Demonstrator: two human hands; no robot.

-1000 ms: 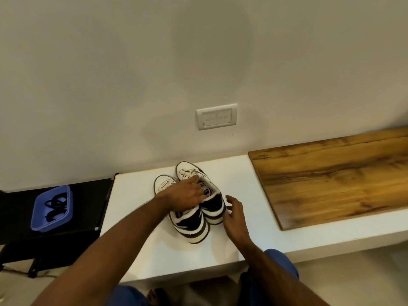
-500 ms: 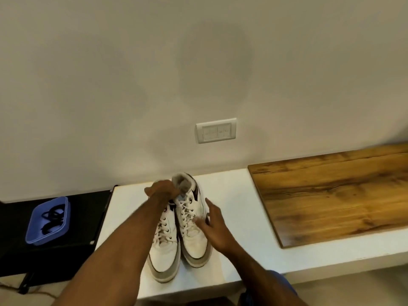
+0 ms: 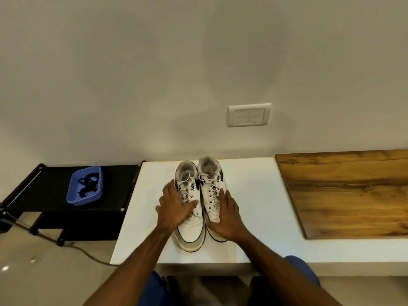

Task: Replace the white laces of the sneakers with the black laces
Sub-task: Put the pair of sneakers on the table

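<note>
Two white sneakers with black trim and white laces stand side by side on the white bench [image 3: 254, 217], toes toward me: the left sneaker [image 3: 191, 230] and the right sneaker [image 3: 210, 173]. My left hand [image 3: 174, 208] lies flat over the left sneaker's laces, fingers spread. My right hand [image 3: 227, 217] rests with straight fingers along the right sneaker's outer side. Black laces [image 3: 87, 184] lie coiled in a blue tray [image 3: 72, 191] on the black stand to the left.
A black low stand [image 3: 44, 195] sits left of the bench, a cable [image 3: 84, 252] trailing on the floor below it. A wooden board [image 3: 348, 195] covers the bench's right part. A wall switch plate [image 3: 249, 115] hangs above the shoes.
The sneakers were turned from heels toward me to toes toward me and set down. My left hand left the heel collars and now lies on the laces; my right hand moved to the side.
</note>
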